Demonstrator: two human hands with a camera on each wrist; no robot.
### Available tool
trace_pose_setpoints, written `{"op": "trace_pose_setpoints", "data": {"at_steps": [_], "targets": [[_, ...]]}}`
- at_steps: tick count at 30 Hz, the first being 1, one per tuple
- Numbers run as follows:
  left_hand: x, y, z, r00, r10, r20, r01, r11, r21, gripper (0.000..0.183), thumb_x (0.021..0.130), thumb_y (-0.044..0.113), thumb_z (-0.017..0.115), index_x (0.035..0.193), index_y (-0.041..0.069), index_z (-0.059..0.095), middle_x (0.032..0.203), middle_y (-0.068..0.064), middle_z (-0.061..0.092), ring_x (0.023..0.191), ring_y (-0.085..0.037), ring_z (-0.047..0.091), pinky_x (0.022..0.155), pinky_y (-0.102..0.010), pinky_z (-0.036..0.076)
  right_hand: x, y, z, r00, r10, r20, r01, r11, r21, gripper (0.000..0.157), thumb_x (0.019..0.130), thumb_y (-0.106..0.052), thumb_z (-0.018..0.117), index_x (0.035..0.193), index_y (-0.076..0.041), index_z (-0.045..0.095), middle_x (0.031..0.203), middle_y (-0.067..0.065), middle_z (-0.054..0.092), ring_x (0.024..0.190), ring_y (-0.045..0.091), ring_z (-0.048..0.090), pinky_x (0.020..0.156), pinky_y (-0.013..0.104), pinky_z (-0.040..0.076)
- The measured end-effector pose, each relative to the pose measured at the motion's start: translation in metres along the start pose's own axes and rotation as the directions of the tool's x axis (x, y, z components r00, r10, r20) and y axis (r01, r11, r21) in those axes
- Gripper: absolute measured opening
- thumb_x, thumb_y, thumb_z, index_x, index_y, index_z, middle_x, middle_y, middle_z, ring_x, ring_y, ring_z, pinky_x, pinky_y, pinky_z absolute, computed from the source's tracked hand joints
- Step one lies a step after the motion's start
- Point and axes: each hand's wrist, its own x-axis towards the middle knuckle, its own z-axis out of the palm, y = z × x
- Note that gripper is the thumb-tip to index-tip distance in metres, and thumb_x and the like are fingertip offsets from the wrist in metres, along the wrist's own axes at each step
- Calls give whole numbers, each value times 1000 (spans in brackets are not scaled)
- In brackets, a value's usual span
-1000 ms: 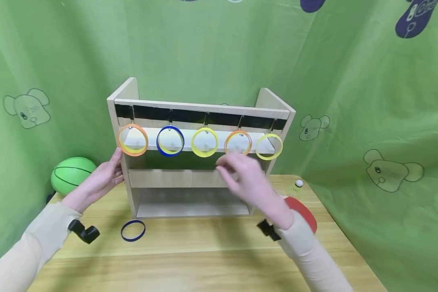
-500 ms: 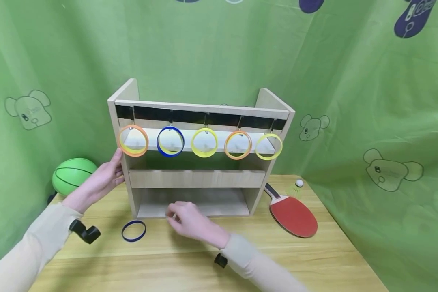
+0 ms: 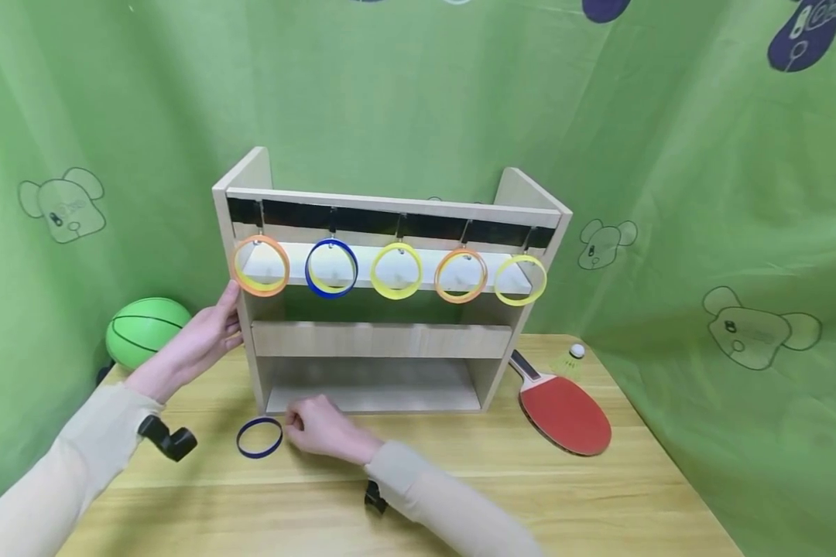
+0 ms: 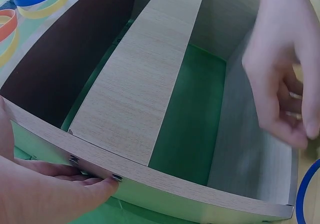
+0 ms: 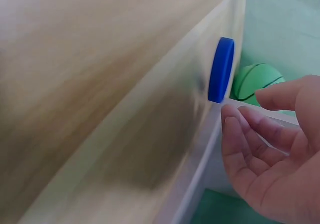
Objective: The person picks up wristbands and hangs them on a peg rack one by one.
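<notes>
My left hand (image 3: 205, 333) rests against the left side panel of a small wooden shelf (image 3: 383, 340); in the left wrist view its fingertips (image 4: 107, 181) touch the panel's outer face. Low over the table, my right hand (image 3: 323, 427) is just right of a dark blue ring (image 3: 259, 455) lying flat. Its fingers are loosely bent with nothing between them, and in the right wrist view the fingertips come near the blue ring (image 5: 221, 71). Hanging from hooks along the shelf's top are several rings: an orange ring (image 3: 283, 277), a blue ring (image 3: 354, 272) and a yellow ring (image 3: 375, 282) among them.
A green ball (image 3: 146, 329) sits left of the shelf, behind my left wrist. To the right lie a red table tennis paddle (image 3: 567, 414) and a shuttlecock (image 3: 575, 353). Green curtain (image 3: 390, 93) surrounds the wooden table (image 3: 529, 495).
My right hand has come down from the hanging orange ring at the right and moved left across the table to beside the dark blue ring. The left hand stays at the shelf's side.
</notes>
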Motion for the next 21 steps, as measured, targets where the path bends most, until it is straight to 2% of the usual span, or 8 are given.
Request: {"op": "trace_pose_setpoints", "data": {"at_steps": [7,14,17,21], "targets": [[0,-1,1,1000,2,-2,-2,1000,-8,94,99,66,23,156,-2,-8,164,-27,-7,154,-42,-3,127,-56,1,14,-6,11,995,97,1,-97,994,-51,8,90,-16,69,86,-9,70,75,-1,70,53,-1,49,49,4,40],[0,-2,0,1000,8,-5,-8,1000,-17,93,99,65,24,156,-2,-7,164,-27,-6,154,-42,-3,127,-57,0,22,-9,19,988,152,-22,-153,984,-86,15,89,-18,68,75,-12,66,67,-5,64,50,0,46,45,7,36],[0,-1,0,1000,7,-4,-7,1000,-11,94,99,66,24,156,-1,-7,164,-27,-6,154,-42,-3,127,-58,0,24,-10,22,983,182,-5,-182,979,-92,17,89,-19,69,74,-13,65,66,-6,62,51,1,45,45,9,36],[0,-1,0,1000,7,-6,-7,1000,-12,94,99,66,24,156,-1,-6,165,-27,-5,154,-42,-2,127,-57,1,25,-11,22,981,195,17,-192,977,-94,11,88,-15,70,78,-13,66,69,-6,64,54,1,47,47,8,39]]}}
